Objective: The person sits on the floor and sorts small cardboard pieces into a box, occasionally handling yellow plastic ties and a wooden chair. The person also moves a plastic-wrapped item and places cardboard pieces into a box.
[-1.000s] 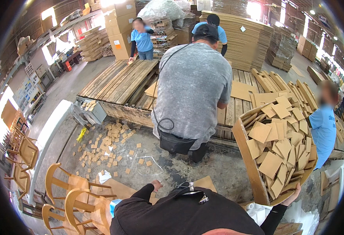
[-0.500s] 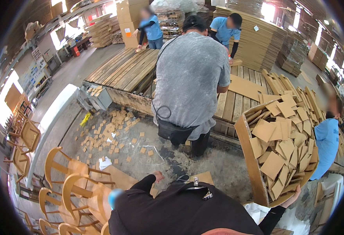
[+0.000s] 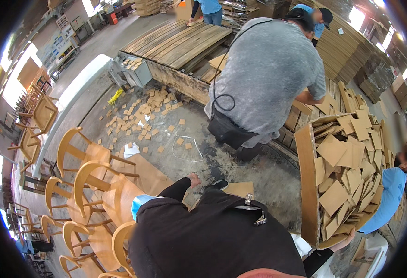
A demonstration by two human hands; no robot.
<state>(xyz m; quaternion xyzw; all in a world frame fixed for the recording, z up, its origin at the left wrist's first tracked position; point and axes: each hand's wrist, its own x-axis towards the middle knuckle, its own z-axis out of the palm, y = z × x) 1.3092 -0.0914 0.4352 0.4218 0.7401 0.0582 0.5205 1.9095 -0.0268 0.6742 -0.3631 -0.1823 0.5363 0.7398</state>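
Observation:
At the right, a large open cardboard box (image 3: 307, 185) stands full of loose brown cardboard pieces (image 3: 347, 157). My right hand (image 3: 344, 243) grips the near lower corner of this box, its fingers along the edge. Well to the left, my left hand (image 3: 194, 180) hangs over the concrete floor in front of my body. It holds nothing, and its fingers look loosely apart. Below it lie flat cardboard sheets (image 3: 150, 173). Black sleeves cover both my forearms.
A person in a grey shirt (image 3: 273, 78) bends over a slatted wooden platform (image 3: 175, 41) ahead. Small brown squares (image 3: 143, 111) litter the floor. Wooden chairs (image 3: 92, 185) crowd the left. A person in a blue shirt (image 3: 383, 199) is beyond the box; two others work farther back.
My view has turned, so the surroundings sit differently. The grey-shirted person leans farther to the right. My right hand stays at the box's corner, and my left hand remains without anything in it.

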